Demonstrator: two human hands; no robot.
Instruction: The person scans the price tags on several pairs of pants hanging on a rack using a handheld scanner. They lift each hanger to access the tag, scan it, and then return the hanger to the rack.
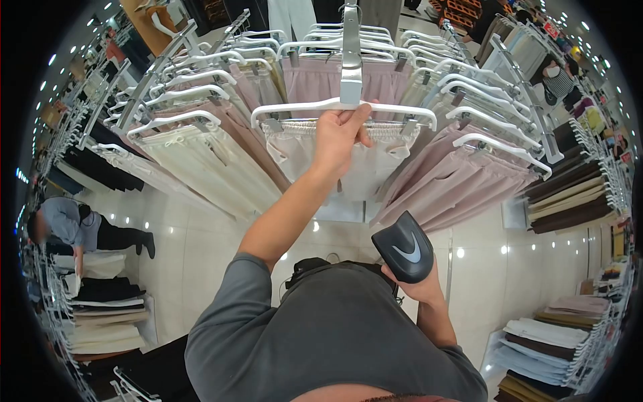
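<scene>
My left hand (340, 137) reaches forward with its fingers closed on the middle of a white hanger (295, 107) at the front end of a metal display arm (351, 60). Off-white trousers (382, 157) with a gathered waist hang from this hanger by clips, partly behind my hand and wrist. Lower down on the right, my right hand (426, 287) is wrapped around a black handheld barcode scanner (406, 249), whose head has a grey curved mark on top. The scanner is apart from the garments, and its handle is mostly hidden.
Cream trousers (194, 157) hang on the left rail, pink trousers (462, 171) on the right. Folded clothes are stacked at both sides, such as a pile (110, 321) at lower left. Another person (70, 224) leans over clothes at far left. The floor (201, 268) is glossy tile.
</scene>
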